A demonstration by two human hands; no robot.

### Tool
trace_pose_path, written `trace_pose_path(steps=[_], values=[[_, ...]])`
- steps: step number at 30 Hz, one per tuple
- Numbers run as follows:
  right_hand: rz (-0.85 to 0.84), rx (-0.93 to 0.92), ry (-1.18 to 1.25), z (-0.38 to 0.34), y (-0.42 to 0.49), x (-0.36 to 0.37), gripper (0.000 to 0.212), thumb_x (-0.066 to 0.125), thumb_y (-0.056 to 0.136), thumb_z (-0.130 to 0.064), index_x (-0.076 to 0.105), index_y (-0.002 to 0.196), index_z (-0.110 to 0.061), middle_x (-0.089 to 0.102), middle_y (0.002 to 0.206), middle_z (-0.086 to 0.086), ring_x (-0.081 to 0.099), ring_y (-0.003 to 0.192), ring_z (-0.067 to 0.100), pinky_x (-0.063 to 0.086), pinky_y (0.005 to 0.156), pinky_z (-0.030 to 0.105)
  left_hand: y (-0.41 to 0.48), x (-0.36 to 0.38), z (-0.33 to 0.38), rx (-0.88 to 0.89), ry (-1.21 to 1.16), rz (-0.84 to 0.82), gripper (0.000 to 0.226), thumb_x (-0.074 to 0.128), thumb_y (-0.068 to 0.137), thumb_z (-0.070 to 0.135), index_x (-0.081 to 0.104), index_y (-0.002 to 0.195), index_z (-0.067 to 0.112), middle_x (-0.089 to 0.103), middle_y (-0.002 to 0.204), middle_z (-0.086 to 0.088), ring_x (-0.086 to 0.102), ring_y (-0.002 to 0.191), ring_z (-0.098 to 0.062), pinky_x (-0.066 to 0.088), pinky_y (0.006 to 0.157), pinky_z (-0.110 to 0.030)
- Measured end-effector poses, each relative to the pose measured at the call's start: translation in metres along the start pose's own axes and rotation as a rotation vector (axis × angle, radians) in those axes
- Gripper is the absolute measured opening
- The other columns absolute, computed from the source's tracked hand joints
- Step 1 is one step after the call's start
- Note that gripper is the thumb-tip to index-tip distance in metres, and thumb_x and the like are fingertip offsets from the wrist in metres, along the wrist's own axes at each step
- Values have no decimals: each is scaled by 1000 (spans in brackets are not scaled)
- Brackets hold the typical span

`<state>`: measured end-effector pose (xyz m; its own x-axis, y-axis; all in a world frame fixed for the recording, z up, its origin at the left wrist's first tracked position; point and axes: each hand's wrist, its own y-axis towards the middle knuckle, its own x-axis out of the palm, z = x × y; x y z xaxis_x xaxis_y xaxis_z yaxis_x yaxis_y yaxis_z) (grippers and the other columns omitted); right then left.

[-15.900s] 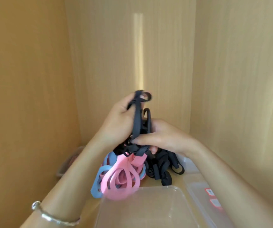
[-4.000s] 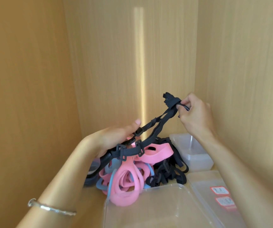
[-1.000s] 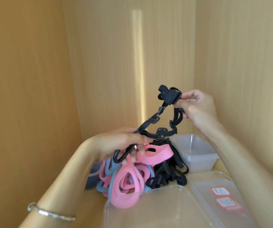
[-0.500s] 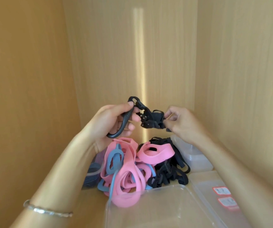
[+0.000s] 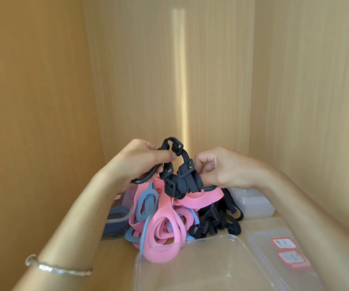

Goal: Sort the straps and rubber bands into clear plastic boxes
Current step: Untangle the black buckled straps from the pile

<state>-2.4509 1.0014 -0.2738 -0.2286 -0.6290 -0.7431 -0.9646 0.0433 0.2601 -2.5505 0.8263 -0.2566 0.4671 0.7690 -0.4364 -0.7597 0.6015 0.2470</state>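
Setting: light wood cabinet [image 5: 127, 70], shelf floor.
Item 1: black strap [image 5: 182, 179], folded, held above the pile between your 2 hands. Your left hand [image 5: 146, 162] curls round its looped end; your right hand [image 5: 226, 171] pinches the folded bundle between thumb and fingers.
Item 2: pink and blue rubber bands [image 5: 165, 225] heaped directly below, loose black straps [image 5: 215, 224] touching on the right.
Item 3: clear plastic box [image 5: 211, 269] nearest you.

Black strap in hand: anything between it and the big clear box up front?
Nothing visible. The left hand and right hand hold the black strap in the air over the pink and blue bands; the clear box lies nearer the camera, apparently uncovered.
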Motion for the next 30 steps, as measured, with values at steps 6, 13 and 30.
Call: trace_pose_path(steps=[6, 13, 30], values=[[-143, 48, 30, 6, -2, 0, 12, 65, 86, -8, 64, 98, -6, 58, 74, 21, 41, 63, 22, 32, 48, 23, 4, 4, -7, 199, 558, 51, 47, 67, 83, 48, 61, 71, 3, 56, 58, -2, 45, 50, -13, 38, 52, -23], [-222, -52, 268, 9, -5, -8, 19, 62, 75, -8, 64, 92, -1, 63, 69, 8, 44, 54, 19, 32, 44, 19, 1, 4, -11, 401, 434, -110, 24, 56, 89, 48, 60, 94, 25, 64, 78, -13, 46, 62, -17, 38, 63, -32], [426, -65, 633, -15, -2, -10, 10, 55, 92, -3, 63, 93, -9, 63, 60, 2, 41, 39, 7, 34, 42, 20, -2, 45, 2, 129, -612, -110, 24, 29, 102, 8, 52, 97, 10, 61, 70, -4, 50, 47, -12, 37, 39, -19]])
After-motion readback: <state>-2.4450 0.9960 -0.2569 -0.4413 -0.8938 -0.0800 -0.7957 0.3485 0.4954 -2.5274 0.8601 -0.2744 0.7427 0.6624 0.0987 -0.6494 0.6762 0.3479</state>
